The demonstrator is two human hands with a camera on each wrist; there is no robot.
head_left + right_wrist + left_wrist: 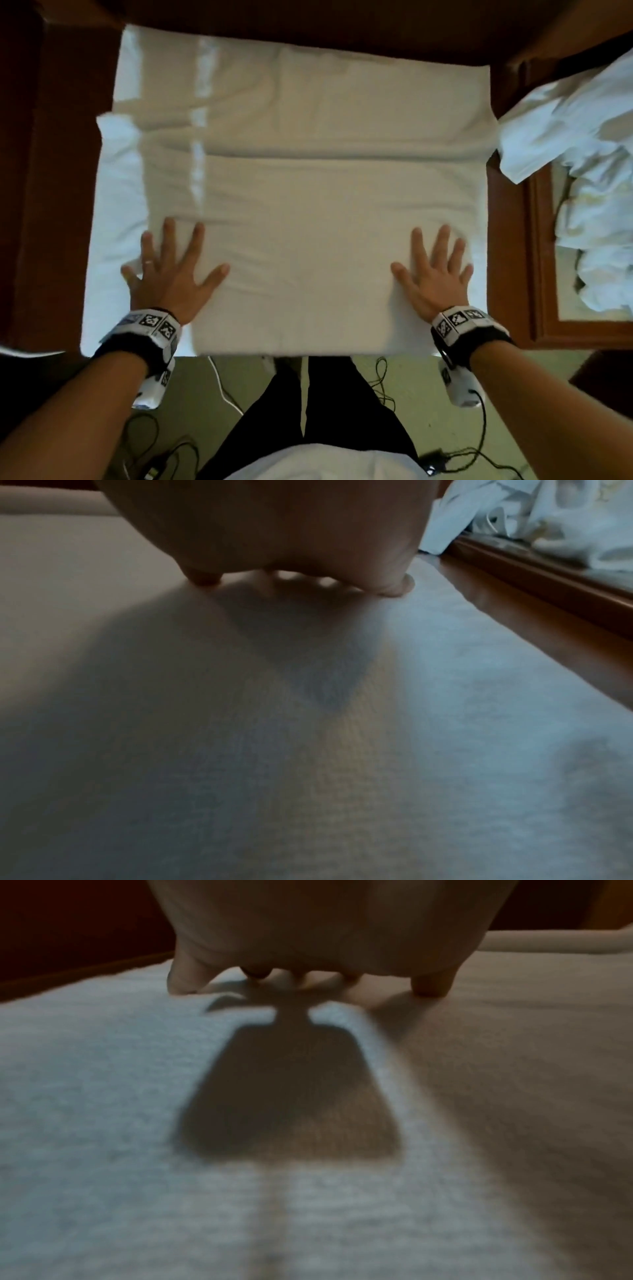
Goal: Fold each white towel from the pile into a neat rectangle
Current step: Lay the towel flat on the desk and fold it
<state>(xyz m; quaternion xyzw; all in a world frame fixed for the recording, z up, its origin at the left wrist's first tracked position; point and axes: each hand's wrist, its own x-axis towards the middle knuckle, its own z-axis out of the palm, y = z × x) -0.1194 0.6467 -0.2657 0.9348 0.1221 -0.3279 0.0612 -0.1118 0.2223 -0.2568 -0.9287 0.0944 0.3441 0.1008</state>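
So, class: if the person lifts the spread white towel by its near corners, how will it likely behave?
The white towel would probably sag and drape, since it already shows soft creases. It looks thick and layered, so likely fairly heavy. Its fuzzy pile suggests it will not slip.

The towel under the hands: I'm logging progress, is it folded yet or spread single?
Folded at least once: the towel shows an upper layer's edge crossing its middle, with both palms flat on top.

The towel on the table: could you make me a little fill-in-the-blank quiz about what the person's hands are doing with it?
1. Both hands lie ____ on the white towel, fingers spread.
2. The left hand wears a ____ on one finger.
3. The pile of unfolded towels lies to the person's ____.
4. The right hand rests near the towel's ____ edge.

Missing words: flat; ring; right; right
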